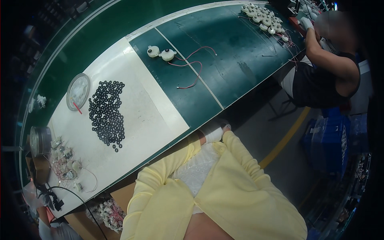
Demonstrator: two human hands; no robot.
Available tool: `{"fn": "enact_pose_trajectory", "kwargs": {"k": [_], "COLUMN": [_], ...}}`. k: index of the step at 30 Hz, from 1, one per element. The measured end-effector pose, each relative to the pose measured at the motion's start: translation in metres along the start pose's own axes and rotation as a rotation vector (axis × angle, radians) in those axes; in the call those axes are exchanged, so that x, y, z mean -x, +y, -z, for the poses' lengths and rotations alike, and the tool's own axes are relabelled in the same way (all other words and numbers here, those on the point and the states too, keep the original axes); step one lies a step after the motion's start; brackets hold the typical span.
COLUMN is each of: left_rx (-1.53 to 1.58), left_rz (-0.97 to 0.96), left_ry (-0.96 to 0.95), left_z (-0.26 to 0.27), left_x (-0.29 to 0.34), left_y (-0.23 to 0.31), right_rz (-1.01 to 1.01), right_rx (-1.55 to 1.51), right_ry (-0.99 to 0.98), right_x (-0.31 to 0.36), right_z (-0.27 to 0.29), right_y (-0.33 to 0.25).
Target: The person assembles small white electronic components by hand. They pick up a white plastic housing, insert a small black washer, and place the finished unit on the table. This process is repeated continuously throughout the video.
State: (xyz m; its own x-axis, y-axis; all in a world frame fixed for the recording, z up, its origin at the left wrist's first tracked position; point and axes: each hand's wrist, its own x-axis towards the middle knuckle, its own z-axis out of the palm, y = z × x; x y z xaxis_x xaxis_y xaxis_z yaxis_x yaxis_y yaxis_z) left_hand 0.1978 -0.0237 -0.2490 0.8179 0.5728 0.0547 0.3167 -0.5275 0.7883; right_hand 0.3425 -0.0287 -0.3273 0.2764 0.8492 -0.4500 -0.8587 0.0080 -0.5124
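Both hands are close together in front of my body, just off the near edge of the worktable. A white covering, like a glove, is on my left hand point(213, 134), and its fingers cannot be made out. Of my right hand point(227, 127) only a small part shows beyond the yellow sleeve, beside the left one. Whether anything is between them is hidden. Farther up on the green mat lie two round cream-white motor-like parts point(168, 55), with thin red wires point(196, 63) trailing to the right. Neither hand touches these.
Many black rings point(107, 114) are spread on the white tabletop point(148, 116), near a round clear dish point(79, 91). Wired parts point(66, 160) are heaped at the left end; more motor-like parts point(262, 18) sit far right. A co-worker point(332, 60) works there. Blue crates point(328, 140) stand right.
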Motion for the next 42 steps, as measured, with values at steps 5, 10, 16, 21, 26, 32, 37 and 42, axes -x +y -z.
{"fn": "enact_pose_trajectory", "kwargs": {"k": [5,10,16,21,26,32,37,42], "left_rx": [0.01,0.025,0.058,0.157,0.185,0.776,1.389,1.206], "left_rz": [0.0,0.005,0.032,0.081,-0.006,0.387,0.404,0.382], "left_ry": [-0.035,-0.077,-0.153,-0.252,-0.412,-0.54,-0.489,-0.412], "left_z": [0.004,0.009,0.013,0.005,0.015,0.08,0.086,0.096], "left_x": [0.0,0.001,-0.001,-0.007,-0.012,-0.012,0.008,0.028], "left_y": [0.004,0.006,0.004,-0.004,0.02,0.081,0.091,0.073], "right_rz": [-0.008,-0.015,-0.027,-0.034,0.024,0.37,-0.045,-0.233], "right_rx": [-0.041,-0.086,-0.155,-0.246,-0.492,-0.476,-0.625,-0.544], "right_ry": [-0.005,-0.008,-0.024,-0.08,-0.245,-0.793,-1.082,-1.14], "right_x": [-0.012,-0.022,-0.022,0.0,0.058,0.144,0.142,0.133], "right_z": [-0.011,-0.016,-0.018,-0.028,-0.052,-0.132,-0.197,-0.213], "right_y": [0.007,0.012,0.015,0.007,-0.043,-0.145,-0.12,-0.091]}}
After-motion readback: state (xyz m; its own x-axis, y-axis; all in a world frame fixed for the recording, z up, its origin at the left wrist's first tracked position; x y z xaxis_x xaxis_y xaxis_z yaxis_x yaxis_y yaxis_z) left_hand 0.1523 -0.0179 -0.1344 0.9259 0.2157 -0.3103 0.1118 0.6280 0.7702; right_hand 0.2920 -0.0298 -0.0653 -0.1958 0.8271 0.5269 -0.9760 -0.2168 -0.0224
